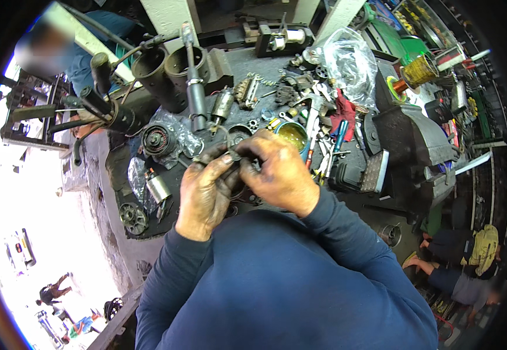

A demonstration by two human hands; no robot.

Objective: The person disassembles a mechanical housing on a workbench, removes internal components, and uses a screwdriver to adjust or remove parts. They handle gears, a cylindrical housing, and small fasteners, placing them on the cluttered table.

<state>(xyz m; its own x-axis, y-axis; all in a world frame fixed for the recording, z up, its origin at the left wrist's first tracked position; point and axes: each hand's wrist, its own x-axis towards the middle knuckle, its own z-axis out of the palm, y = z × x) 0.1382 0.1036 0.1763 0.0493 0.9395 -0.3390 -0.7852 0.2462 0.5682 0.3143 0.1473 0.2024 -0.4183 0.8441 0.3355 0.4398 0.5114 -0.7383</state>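
Note:
Both hands meet over the near middle of the workbench, their fingers dark with grime. My left hand (pixel 204 195) is closed, pinching a small dark metal part (pixel 234 156) between thumb and fingers. The fingers of my right hand (pixel 281 169) close on the same part from the other side. A thin loop, maybe wire, rises beside the fingertips; most of the part is hidden. Just beyond lies a round metal housing (pixel 240 133). Right of it stands a round tin (pixel 293 135) with yellowish contents, partly behind my right hand.
A round motor part with copper windings (pixel 159 140), a silver cylinder (pixel 158 186) and a round end cover (pixel 132 217) lie at left. Wrenches, a hammer (pixel 314 108) and a red cloth (pixel 343 114) crowd the right. Upright metal tubes (pixel 186 67) stand behind. People are at the edges.

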